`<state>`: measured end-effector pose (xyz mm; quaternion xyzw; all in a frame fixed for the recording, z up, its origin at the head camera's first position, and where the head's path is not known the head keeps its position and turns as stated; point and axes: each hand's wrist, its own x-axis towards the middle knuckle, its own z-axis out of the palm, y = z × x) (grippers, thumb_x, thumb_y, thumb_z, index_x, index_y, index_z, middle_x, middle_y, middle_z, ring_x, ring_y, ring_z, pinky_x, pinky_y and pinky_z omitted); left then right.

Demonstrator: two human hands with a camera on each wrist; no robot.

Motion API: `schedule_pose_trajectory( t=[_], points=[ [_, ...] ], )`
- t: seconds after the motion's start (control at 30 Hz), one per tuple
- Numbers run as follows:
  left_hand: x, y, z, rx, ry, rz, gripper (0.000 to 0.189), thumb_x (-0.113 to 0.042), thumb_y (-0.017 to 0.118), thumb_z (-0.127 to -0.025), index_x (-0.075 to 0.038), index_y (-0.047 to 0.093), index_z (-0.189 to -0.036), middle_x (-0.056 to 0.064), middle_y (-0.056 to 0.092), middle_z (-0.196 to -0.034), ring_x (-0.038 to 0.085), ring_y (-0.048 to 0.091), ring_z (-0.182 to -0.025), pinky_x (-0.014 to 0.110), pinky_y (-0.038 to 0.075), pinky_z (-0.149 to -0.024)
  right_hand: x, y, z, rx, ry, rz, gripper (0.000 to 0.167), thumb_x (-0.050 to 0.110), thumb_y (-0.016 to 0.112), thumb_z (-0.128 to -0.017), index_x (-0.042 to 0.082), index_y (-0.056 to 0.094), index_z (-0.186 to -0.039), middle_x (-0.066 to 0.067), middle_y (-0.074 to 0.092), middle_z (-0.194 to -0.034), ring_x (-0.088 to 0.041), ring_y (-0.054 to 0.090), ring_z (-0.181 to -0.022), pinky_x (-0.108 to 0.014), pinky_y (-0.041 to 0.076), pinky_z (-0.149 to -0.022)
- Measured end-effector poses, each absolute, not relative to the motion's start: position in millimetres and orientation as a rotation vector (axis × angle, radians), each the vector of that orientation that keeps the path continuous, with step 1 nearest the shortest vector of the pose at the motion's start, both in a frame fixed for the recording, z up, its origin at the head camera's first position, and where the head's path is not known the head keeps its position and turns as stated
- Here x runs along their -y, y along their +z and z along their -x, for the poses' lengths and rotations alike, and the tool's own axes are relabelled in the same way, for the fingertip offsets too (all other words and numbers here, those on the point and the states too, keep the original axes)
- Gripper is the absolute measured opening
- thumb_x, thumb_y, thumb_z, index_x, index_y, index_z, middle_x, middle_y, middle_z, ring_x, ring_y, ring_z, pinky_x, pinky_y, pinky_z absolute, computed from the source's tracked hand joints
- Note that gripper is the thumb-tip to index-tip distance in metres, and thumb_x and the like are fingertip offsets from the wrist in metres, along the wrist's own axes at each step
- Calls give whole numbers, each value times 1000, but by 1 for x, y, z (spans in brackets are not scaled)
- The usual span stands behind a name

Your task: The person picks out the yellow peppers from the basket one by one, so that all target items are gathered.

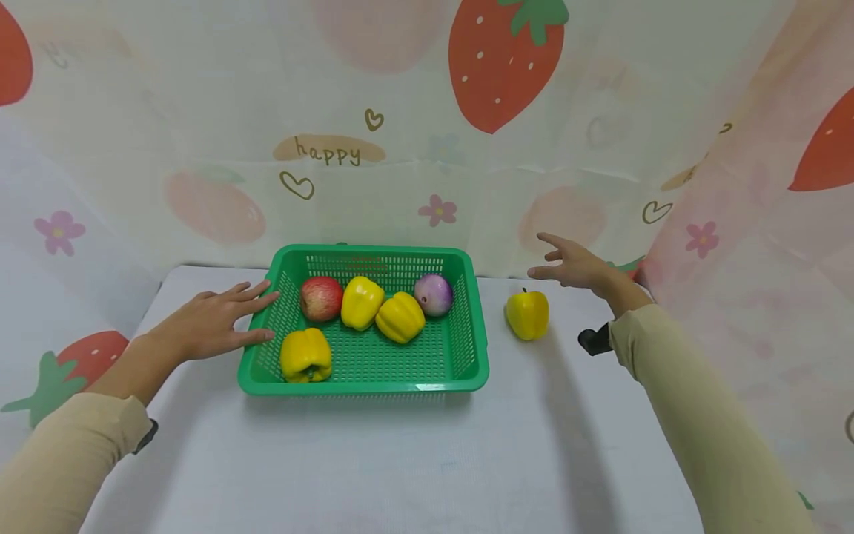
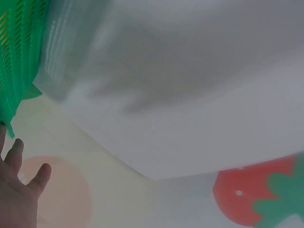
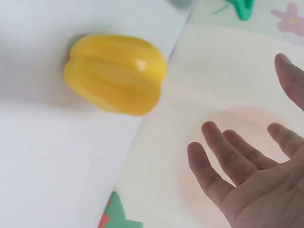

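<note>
R grip (image 1: pixel 579 265) is wide, fingers + thumb spread, held up nr the far R edge of the white surface (image 1: pixel 400 463), just beyond & R of the loose yellow pepper (image 1: pixel 528 315). Pepper sits stem-up, R of the green basket (image 1: pixel 363 387), w/ a gap btwn; R wrist view has it apart from the fingertips. L grip (image 1: pixel 216 322) also wide, fingers spread at basket's L rim; can't tell if they touch. In basket, approx a row L to R: red apple (image 1: pixel 322 299), tall pepper (image 1: pixel 362 303), tilted pepper (image 1: pixel 400 317), purple-white veg (image 1: pixel 434 295). Front L corner: stem-forward pepper (image 1: pixel 306 355). Strawberry-print backdrop (image 1: pixel 400 200) behind.
</note>
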<state>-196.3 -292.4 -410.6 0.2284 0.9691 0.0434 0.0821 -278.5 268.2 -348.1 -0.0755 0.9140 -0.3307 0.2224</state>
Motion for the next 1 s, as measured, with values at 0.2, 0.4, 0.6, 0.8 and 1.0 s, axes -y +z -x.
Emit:
schedule_pose_trajectory(
  t=[0.2, 0.4, 0.6, 0.8, 1.0],
  points=[
    [292, -410, 196, -2887, 133, -676, 79, -61, 52, -95, -9, 39, -153, 18, 30, -160, 47, 29, -143, 71, 30, -106, -252, -329, 280, -2505, -927, 273, 87, 28, 66, -97, 15, 9, -161, -29, 27, -157, -46, 40, -136, -57, 40, -108],
    [292, -410, 195, -2878, 145, -671, 79, -61, 52, -96, -10, 37, -154, 17, 29, -161, 46, 27, -144, 70, 29, -107, -232, -315, 279, -2484, -942, 334, 88, 32, 67, -95, 18, 11, -161, -24, 29, -158, -43, 47, -132, -56, 41, -108],
    [292, -410, 196, -2878, 137, -668, 78, -61, 52, -96, -10, 37, -154, 17, 29, -161, 47, 28, -144, 70, 29, -107, -206, -314, 281, -2423, -984, 375, 90, 34, 69, -93, 22, 11, -161, -21, 29, -159, -40, 44, -136, -54, 42, -107],
    [292, -410, 195, -2878, 147, -670, 78, -59, 52, -96, -10, 37, -154, 17, 29, -160, 47, 28, -144, 71, 29, -107, -181, -319, 280, -2351, -1027, 418, 90, 32, 71, -93, 25, 12, -161, -18, 26, -161, -38, 40, -140, -52, 41, -109],
    [293, -411, 196, -2885, 143, -672, 77, -60, 52, -96, -10, 38, -153, 17, 30, -160, 47, 28, -144, 71, 29, -107, -161, -329, 276, -2279, -1083, 453, 89, 28, 70, -93, 25, 14, -161, -17, 26, -161, -35, 39, -140, -51, 40, -110]
  ],
)
